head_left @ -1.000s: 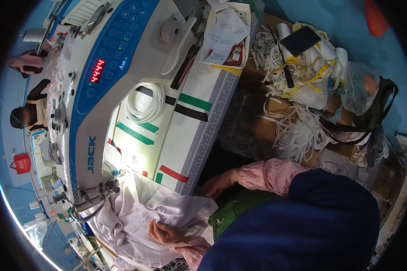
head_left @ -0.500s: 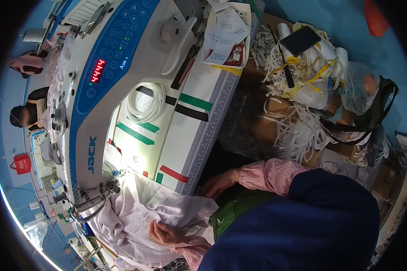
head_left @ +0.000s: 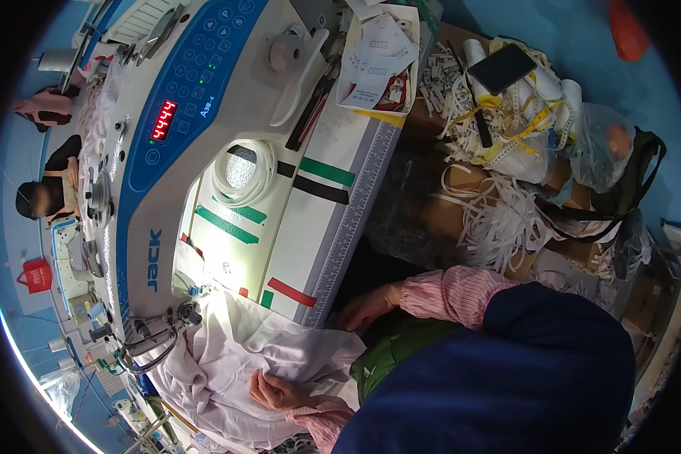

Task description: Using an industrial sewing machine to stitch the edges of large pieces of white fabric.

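Note:
A white fabric (head_left: 227,356) lies bunched under the needle area (head_left: 166,325) of a white and blue industrial sewing machine (head_left: 204,113). My left hand (head_left: 280,390) rests on the near fold of the fabric, with its fingers curled into the cloth. My right hand (head_left: 367,306), in a pink striped sleeve, lies at the table's edge beside the grey ruler strip (head_left: 348,227), fingertips at the fabric's edge and holding nothing that I can see.
Green, black and red tape marks (head_left: 318,178) cross the machine table. A tray of paper tags (head_left: 378,60) stands at the back. Piles of white elastic strips (head_left: 499,219), a dark phone (head_left: 502,68) and bags crowd the right. Another person (head_left: 45,197) sits far left.

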`<action>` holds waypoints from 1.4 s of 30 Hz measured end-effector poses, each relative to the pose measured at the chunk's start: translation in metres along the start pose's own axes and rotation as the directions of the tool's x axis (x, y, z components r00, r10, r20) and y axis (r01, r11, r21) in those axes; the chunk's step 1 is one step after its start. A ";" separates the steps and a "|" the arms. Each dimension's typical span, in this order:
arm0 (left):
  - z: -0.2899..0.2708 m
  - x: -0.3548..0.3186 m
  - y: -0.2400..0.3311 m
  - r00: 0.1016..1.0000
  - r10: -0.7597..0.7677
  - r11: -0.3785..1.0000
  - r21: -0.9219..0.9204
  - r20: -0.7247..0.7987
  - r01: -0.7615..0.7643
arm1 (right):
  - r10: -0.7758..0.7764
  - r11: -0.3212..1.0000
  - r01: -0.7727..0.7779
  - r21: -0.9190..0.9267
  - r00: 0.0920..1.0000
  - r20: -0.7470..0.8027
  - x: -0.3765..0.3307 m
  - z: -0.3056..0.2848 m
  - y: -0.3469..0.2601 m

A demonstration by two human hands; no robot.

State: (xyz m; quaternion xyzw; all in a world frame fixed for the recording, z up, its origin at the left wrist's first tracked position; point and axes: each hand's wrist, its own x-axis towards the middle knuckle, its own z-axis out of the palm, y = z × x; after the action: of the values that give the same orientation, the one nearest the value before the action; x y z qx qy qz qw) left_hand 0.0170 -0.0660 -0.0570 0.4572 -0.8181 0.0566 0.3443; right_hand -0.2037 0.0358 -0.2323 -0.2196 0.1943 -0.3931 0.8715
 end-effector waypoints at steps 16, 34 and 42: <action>0.000 -0.001 -0.002 1.000 0.000 1.000 0.005 0.009 0.000 | -0.023 1.000 0.023 0.012 1.000 0.004 0.001 -0.002 0.003; 0.000 0.000 0.000 1.000 0.006 1.000 0.005 -0.013 -0.006 | -0.024 1.000 0.024 0.015 1.000 -0.018 -0.002 0.003 -0.001; 0.000 0.001 -0.001 1.000 0.018 1.000 0.003 -0.010 -0.018 | -0.021 0.999 0.021 0.025 1.000 -0.011 -0.001 0.003 0.000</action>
State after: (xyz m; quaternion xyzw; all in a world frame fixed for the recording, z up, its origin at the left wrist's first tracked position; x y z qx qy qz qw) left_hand 0.0173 -0.0667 -0.0567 0.4498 -0.8204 0.0630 0.3474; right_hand -0.2033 0.0372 -0.2294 -0.2085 0.1920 -0.4058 0.8689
